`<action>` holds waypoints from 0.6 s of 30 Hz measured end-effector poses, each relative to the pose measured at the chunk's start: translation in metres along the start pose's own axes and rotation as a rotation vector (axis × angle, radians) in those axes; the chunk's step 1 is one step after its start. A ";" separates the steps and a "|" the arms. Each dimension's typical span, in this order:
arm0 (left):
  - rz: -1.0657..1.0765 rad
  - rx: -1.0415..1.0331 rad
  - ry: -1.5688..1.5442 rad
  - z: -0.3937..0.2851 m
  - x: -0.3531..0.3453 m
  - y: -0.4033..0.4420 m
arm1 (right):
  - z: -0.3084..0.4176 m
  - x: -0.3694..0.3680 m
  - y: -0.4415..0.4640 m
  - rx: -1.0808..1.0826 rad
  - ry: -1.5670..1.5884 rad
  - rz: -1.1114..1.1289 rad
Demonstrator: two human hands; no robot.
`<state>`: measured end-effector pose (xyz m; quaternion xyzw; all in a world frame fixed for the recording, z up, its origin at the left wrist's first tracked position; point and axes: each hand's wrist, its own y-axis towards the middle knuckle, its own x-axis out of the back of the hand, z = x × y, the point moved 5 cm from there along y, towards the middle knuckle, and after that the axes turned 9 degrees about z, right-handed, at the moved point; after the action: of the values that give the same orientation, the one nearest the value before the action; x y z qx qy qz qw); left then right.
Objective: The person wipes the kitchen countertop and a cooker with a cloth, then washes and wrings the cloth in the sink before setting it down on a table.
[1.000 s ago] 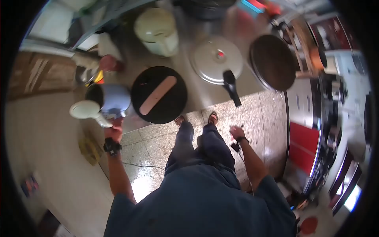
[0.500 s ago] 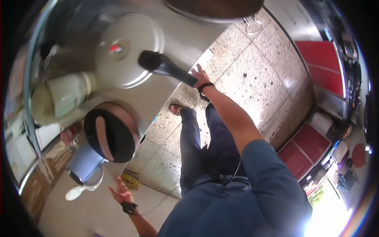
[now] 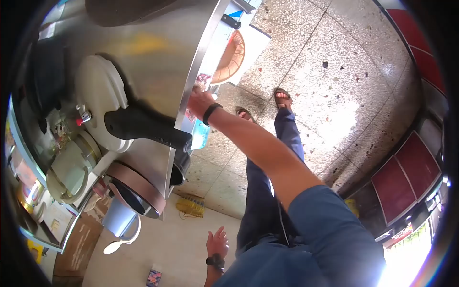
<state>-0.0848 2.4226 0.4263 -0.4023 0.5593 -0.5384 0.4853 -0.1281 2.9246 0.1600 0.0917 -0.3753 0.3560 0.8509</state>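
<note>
My right hand (image 3: 201,103) reaches to the counter's front edge, its fingers partly hidden there. Right beside it is a pink patterned cloth (image 3: 202,81); whether the hand grips it is unclear. My left hand (image 3: 218,243) hangs low with fingers stretched apart, touching nothing visible. On the steel counter (image 3: 158,71), a pressure cooker lid (image 3: 95,100) has a red-topped valve, and its long black handle (image 3: 148,128) points toward my right hand. Below the counter edge a round wicker basket (image 3: 235,60) shows on a shelf, near a black-handled knife (image 3: 231,21).
A brown-rimmed pan (image 3: 138,184) and a blue mug (image 3: 118,217) stand at the counter's end, with a white spoon (image 3: 113,247) beside the mug. A lidded jar (image 3: 69,179) is behind them. A yellow object (image 3: 190,206) is by the wall.
My view has shifted, and the basket and knife have come into sight. My right hand has moved from beyond the black handle to the counter edge. My left hand remains low and open.
</note>
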 end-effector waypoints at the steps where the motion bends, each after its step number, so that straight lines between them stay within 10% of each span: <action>1: -0.011 -0.012 0.015 -0.004 -0.014 0.001 | -0.001 -0.005 0.003 -0.005 0.018 -0.013; 8: 0.172 -0.051 0.242 -0.045 -0.090 0.021 | -0.043 0.053 -0.019 -0.116 0.390 0.034; 12: 0.395 0.009 0.428 -0.054 -0.157 0.034 | -0.053 0.148 -0.117 -0.376 1.178 0.101; 18: 0.719 -0.105 0.908 -0.038 -0.318 0.033 | -0.055 0.264 -0.263 -0.403 1.003 -0.013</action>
<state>-0.0547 2.7428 0.4264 0.0604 0.8389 -0.4296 0.3287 0.2036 2.8984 0.3363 -0.2524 0.0167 0.2716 0.9286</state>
